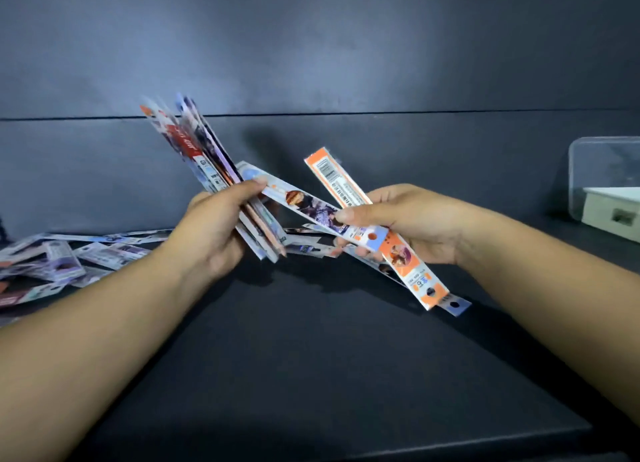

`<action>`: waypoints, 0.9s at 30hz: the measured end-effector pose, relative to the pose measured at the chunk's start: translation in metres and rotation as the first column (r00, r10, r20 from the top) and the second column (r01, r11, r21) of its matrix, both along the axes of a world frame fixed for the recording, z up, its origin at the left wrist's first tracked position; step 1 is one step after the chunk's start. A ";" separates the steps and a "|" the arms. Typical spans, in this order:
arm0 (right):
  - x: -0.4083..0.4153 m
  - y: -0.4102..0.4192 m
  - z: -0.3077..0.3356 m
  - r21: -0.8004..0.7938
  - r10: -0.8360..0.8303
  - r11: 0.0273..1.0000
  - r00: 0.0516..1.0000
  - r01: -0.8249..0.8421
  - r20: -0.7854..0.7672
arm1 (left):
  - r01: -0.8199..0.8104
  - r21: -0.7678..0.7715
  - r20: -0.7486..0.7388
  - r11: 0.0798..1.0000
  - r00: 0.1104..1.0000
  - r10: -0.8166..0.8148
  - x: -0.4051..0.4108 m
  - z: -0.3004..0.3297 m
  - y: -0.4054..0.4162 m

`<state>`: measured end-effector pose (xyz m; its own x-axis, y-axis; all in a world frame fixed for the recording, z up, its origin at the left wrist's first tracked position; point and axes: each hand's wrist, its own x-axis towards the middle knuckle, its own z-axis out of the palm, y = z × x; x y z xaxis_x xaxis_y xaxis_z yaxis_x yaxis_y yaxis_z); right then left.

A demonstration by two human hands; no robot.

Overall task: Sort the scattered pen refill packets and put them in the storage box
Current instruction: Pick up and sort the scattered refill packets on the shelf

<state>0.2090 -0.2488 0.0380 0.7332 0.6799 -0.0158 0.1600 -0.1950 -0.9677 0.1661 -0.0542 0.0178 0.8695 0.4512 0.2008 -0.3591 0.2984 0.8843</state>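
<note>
From the head camera, the left hand [211, 226] gripped a fanned bundle of long, narrow, printed plastic refill packets [204, 164], thumb pressed across them, tips tilted up and blurred. Just right of that bundle, the right hand [412, 222] pinched a pale blue illustrated packet [311, 207] and an orange barcoded packet [349, 198] crossed beneath it. Left of the bundle, loose purple-and-white packets [65, 257] lay scattered on the dark matte table [311, 357]. Far right stood a clear plastic storage box [602, 171].

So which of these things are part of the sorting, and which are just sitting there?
Part of the job:
bundle of packets in left hand
orange packet in right hand
purple packet between both hands
scattered packets
clear storage box

Just there:
white box
dark table
</note>
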 end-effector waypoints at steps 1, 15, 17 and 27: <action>-0.003 0.002 -0.002 -0.043 0.026 0.999 1.000 -0.025 0.017 | -0.042 -0.002 0.030 0.999 0.999 0.042 -0.001 0.002 0.001; -0.013 0.018 -0.014 0.134 0.104 0.988 0.980 -0.082 -0.167 | 0.248 0.239 -0.054 0.939 0.969 -0.242 -0.021 0.000 -0.028; -0.013 0.018 -0.014 0.166 0.113 0.983 0.974 -0.081 -0.197 | 0.262 0.237 -0.065 0.936 0.965 -0.253 -0.021 -0.002 -0.030; -0.009 0.010 -0.009 -0.033 0.222 0.973 0.962 -0.230 -0.161 | 0.209 0.280 -0.128 0.937 0.975 -0.180 -0.022 0.004 -0.022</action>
